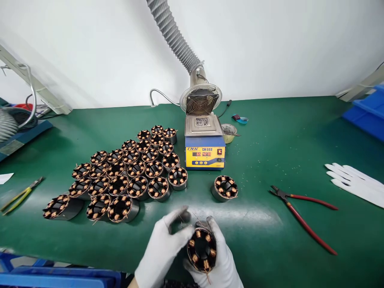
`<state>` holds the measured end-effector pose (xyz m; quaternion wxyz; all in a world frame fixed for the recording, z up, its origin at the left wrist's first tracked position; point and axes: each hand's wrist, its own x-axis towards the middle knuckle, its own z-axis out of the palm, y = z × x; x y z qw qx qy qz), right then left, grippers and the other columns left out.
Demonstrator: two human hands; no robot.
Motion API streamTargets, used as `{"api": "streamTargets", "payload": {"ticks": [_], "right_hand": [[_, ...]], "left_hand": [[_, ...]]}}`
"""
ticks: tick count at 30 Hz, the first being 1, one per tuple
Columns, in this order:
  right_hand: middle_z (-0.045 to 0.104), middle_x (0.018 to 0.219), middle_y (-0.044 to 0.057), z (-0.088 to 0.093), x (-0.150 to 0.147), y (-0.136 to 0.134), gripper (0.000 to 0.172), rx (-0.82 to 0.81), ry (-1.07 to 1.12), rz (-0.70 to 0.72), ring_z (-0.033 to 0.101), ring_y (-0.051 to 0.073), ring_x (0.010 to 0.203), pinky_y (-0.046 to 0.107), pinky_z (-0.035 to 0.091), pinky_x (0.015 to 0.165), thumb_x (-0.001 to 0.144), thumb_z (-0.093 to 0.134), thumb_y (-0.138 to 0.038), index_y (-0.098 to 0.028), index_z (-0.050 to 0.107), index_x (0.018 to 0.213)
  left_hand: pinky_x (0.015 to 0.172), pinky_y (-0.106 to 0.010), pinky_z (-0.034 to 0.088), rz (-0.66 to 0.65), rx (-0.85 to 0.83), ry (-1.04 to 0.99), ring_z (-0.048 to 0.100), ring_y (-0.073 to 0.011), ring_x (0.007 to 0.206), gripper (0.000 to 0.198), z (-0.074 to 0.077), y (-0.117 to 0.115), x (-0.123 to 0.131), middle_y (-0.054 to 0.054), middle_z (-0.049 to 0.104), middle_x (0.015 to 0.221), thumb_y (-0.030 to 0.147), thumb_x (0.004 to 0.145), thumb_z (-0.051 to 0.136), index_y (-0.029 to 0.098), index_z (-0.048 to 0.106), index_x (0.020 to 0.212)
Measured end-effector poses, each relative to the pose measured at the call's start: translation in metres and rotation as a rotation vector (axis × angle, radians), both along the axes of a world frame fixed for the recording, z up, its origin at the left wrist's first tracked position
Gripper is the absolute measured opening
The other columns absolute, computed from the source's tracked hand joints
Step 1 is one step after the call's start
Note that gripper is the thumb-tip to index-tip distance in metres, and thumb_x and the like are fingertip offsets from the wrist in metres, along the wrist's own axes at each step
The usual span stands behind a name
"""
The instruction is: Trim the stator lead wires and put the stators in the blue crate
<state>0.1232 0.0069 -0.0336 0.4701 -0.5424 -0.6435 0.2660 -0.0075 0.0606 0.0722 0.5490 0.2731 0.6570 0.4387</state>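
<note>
"One green bench (285,124), one white wall (270,48); where's the copper-wound ring (195,257)?"

"Near the bench's front edge, gripped in the gloved right hand (223,258); the left hand (165,242) curls beside it, whether pinching wire I cannot tell."

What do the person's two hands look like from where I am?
Both the left grip and the right grip wear white gloves, with dark grey soiling on the fingertips. The left glove ends at a bare wrist; the right one runs out of frame. I see no sleeves, cables or printed markings on either.
</note>
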Motion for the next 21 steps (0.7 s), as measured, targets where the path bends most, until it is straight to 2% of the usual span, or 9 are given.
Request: {"api": "streamTargets", "payload": {"ticks": [3, 6, 8, 12, 15, 17, 19, 20, 21], "right_hand": [[0.066, 0.108, 0.016, -0.004, -0.003, 0.001, 0.090, 0.045, 0.005, -0.034, 0.067, 0.030, 0.093, 0.038, 0.056, 0.082, 0.062, 0.070, -0.037, -0.012, 0.030, 0.138], [0.066, 0.106, 0.016, 0.002, -0.003, 0.004, 0.089, 0.067, -0.016, -0.029, 0.068, 0.030, 0.090, 0.036, 0.057, 0.080, 0.064, 0.068, -0.037, -0.009, 0.028, 0.139], [0.066, 0.106, 0.018, 0.010, -0.003, 0.007, 0.088, 0.101, -0.076, -0.028, 0.068, 0.030, 0.090, 0.035, 0.058, 0.078, 0.067, 0.066, -0.038, -0.008, 0.026, 0.140], [0.066, 0.104, 0.020, 0.022, 0.000, 0.011, 0.083, 0.165, -0.208, -0.013, 0.069, 0.030, 0.087, 0.034, 0.059, 0.071, 0.073, 0.060, -0.036, -0.006, 0.023, 0.141], [0.066, 0.104, 0.021, 0.023, 0.002, 0.011, 0.088, 0.173, -0.223, 0.003, 0.070, 0.030, 0.086, 0.034, 0.060, 0.069, 0.073, 0.061, -0.037, -0.005, 0.018, 0.142], [0.066, 0.105, 0.020, 0.021, 0.003, 0.010, 0.090, 0.174, -0.219, 0.000, 0.069, 0.030, 0.087, 0.034, 0.060, 0.071, 0.071, 0.063, -0.036, -0.006, 0.018, 0.143], [0.066, 0.106, 0.019, 0.019, 0.002, 0.010, 0.090, 0.173, -0.220, -0.007, 0.069, 0.030, 0.087, 0.035, 0.060, 0.072, 0.070, 0.064, -0.035, -0.007, 0.020, 0.143], [0.065, 0.108, 0.019, 0.019, 0.002, 0.010, 0.091, 0.174, -0.224, -0.008, 0.069, 0.031, 0.087, 0.036, 0.059, 0.072, 0.069, 0.065, -0.035, -0.007, 0.020, 0.143], [0.065, 0.108, 0.020, 0.019, 0.002, 0.010, 0.092, 0.175, -0.227, -0.011, 0.069, 0.031, 0.088, 0.036, 0.059, 0.072, 0.068, 0.066, -0.036, -0.007, 0.021, 0.143]], "left_hand": [[0.069, -0.029, 0.049, 0.004, -0.032, -0.178, 0.061, -0.0172, 0.069, 0.030, -0.002, -0.002, 0.011, -0.004, 0.071, 0.073, 0.032, 0.053, 0.076, 0.014, 0.069, 0.077], [0.058, -0.024, 0.046, -0.054, -0.019, -0.298, 0.057, -0.0128, 0.059, 0.027, -0.005, 0.001, 0.020, -0.002, 0.065, 0.062, 0.031, 0.054, 0.077, 0.012, 0.065, 0.068], [0.055, -0.023, 0.045, -0.064, -0.020, -0.294, 0.054, -0.0115, 0.055, 0.025, -0.006, 0.003, 0.024, 0.000, 0.062, 0.058, 0.029, 0.051, 0.076, 0.012, 0.062, 0.062], [0.050, -0.020, 0.041, 0.013, 0.014, -0.185, 0.050, -0.0090, 0.049, 0.018, -0.009, 0.002, 0.031, 0.006, 0.055, 0.050, 0.025, 0.050, 0.071, 0.017, 0.055, 0.054], [0.055, -0.023, 0.044, 0.074, 0.034, -0.091, 0.054, -0.0121, 0.054, 0.015, -0.010, 0.001, 0.031, 0.004, 0.059, 0.053, 0.026, 0.053, 0.069, 0.019, 0.056, 0.056], [0.062, -0.027, 0.048, 0.091, 0.029, -0.066, 0.061, -0.0171, 0.065, 0.024, -0.007, 0.004, 0.029, -0.001, 0.067, 0.065, 0.022, 0.046, 0.073, 0.018, 0.060, 0.066], [0.071, -0.030, 0.049, 0.040, 0.004, -0.082, 0.064, -0.0224, 0.081, 0.049, -0.003, 0.007, 0.028, -0.005, 0.071, 0.084, 0.013, 0.036, 0.075, 0.017, 0.065, 0.083], [0.074, -0.031, 0.049, -0.015, -0.002, -0.107, 0.064, -0.0234, 0.084, 0.054, 0.000, 0.009, 0.027, -0.006, 0.072, 0.088, 0.011, 0.035, 0.075, 0.017, 0.066, 0.088], [0.074, -0.031, 0.049, -0.073, 0.000, -0.138, 0.063, -0.0231, 0.082, 0.049, 0.001, 0.011, 0.026, -0.006, 0.072, 0.086, 0.012, 0.037, 0.074, 0.016, 0.068, 0.086]]}}
